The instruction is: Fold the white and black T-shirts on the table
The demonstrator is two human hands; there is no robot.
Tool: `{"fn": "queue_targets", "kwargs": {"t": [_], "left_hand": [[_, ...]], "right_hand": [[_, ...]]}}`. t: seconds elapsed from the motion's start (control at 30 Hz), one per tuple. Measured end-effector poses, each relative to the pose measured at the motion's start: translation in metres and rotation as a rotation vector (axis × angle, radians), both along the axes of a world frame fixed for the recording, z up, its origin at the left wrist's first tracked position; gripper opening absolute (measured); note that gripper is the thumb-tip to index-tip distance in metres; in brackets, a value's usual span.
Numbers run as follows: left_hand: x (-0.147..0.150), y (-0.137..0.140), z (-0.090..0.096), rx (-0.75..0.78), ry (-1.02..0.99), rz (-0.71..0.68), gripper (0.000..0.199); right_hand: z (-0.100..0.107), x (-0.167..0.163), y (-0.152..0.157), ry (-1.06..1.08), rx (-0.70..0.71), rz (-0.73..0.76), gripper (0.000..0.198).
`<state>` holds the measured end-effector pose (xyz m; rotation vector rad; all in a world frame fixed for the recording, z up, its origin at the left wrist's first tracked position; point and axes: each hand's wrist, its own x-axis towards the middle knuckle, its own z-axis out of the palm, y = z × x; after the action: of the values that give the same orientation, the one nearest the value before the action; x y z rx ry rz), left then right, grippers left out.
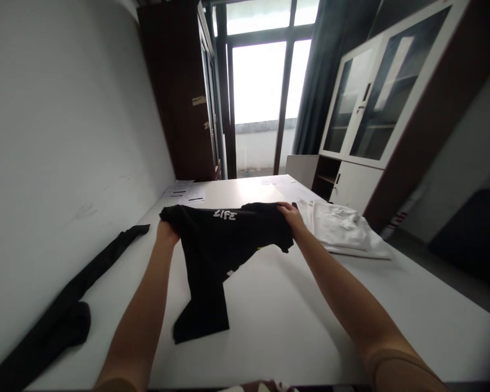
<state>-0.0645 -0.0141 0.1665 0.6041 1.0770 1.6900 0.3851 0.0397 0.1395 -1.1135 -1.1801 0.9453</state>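
Black cloth garment (pixel 245 231) w/ white characters (pixel 225 215) on it is stretched btwn both hands over the white smooth-topped table (pixel 277 321) — L hand (pixel 168 231) gripping one end, most of its fingers hidden by the fabric; R hand (pixel 288 213) pinching the other end, fingers partly showing on top. A black sleeve-like strip (pixel 204 310) drops from the L part toward the near edge; can't tell if its end touches the tabletop. Small white tag (pixel 230 273) shows at the garment's lower edge. Just beside R wrist: stack of folded white cloth (pixel 338 226). Well L of L forearm, along the pale grey wall (pixel 61 136), lies a long rumpled black cloth piece (pixel 69 305). Printed white papers (pixel 183 191) at far L corner. Bkgd: tall dark-brown cabinet (pixel 171 81) on L, bright glass window (pixel 259 81) mid, white-framed glass-door cabinet (pixel 378 100) on R.
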Motion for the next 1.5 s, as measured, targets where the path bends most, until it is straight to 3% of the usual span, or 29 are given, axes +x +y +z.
{"fn": "queue_targets", "kwargs": {"t": [0.1, 0.17, 0.23, 0.33, 0.5, 0.63, 0.7, 0.77, 0.87, 0.97, 1.03, 1.13, 1.23, 1.37, 1.43, 1.5], "left_hand": [[0.011, 0.004, -0.041, -0.138, -0.080, -0.070, 0.030], [0.011, 0.004, -0.065, -0.221, -0.045, -0.022, 0.024], [0.008, 0.006, -0.079, -0.235, 0.026, 0.061, 0.016], [0.008, 0.012, -0.082, -0.196, 0.153, 0.144, 0.010], [0.037, 0.017, -0.074, -0.075, 0.333, 0.015, 0.011], [0.070, 0.004, -0.074, 0.034, 0.576, -0.414, 0.012], [0.081, -0.003, -0.078, 0.062, 0.740, -0.638, 0.011], [0.088, -0.008, -0.084, 0.072, 0.853, -0.725, 0.007], [0.089, -0.010, -0.093, 0.032, 0.923, -0.731, 0.002], [0.084, -0.008, -0.098, -0.058, 0.923, -0.699, 0.008], [0.078, -0.005, -0.099, -0.091, 0.914, -0.659, 0.014], [0.066, 0.000, -0.098, -0.126, 0.904, -0.587, 0.023], [0.052, 0.003, -0.095, -0.135, 0.929, -0.522, 0.027], [0.050, -0.002, -0.089, -0.082, 1.021, -0.507, 0.030], [0.063, -0.010, -0.085, -0.041, 1.068, -0.553, 0.031], [0.085, -0.022, -0.081, 0.060, 1.172, -0.691, 0.026]], "right_hand": [[-0.032, -0.001, 0.007, -0.035, -0.171, 0.008, 0.043], [-0.049, -0.006, 0.009, -0.137, -0.223, -0.001, 0.040], [-0.059, -0.013, 0.007, -0.323, -0.190, -0.072, 0.032], [-0.062, -0.033, -0.002, -0.613, -0.017, -0.110, 0.020], [-0.058, -0.083, -0.037, -0.739, 0.302, 0.353, 0.023], [-0.059, -0.114, -0.072, -0.780, 0.392, 0.646, 0.030], [-0.060, -0.122, -0.085, -0.820, 0.359, 0.741, 0.040], [-0.061, -0.124, -0.091, -0.862, 0.312, 0.819, 0.041], [-0.055, -0.118, -0.090, -0.858, 0.190, 1.025, 0.028], [-0.042, -0.104, -0.082, -0.827, -0.037, 1.248, 0.018], [-0.034, -0.091, -0.074, -0.845, -0.197, 1.298, 0.023], [-0.030, -0.069, -0.059, -0.861, -0.358, 1.207, 0.043], [-0.042, -0.048, -0.039, -0.858, -0.433, 0.944, 0.043], [-0.065, -0.028, -0.012, -0.851, -0.306, 0.436, 0.038], [-0.071, -0.025, -0.005, -0.860, -0.231, 0.285, 0.041], [-0.074, -0.028, -0.004, -0.931, -0.167, 0.195, 0.037]]}}
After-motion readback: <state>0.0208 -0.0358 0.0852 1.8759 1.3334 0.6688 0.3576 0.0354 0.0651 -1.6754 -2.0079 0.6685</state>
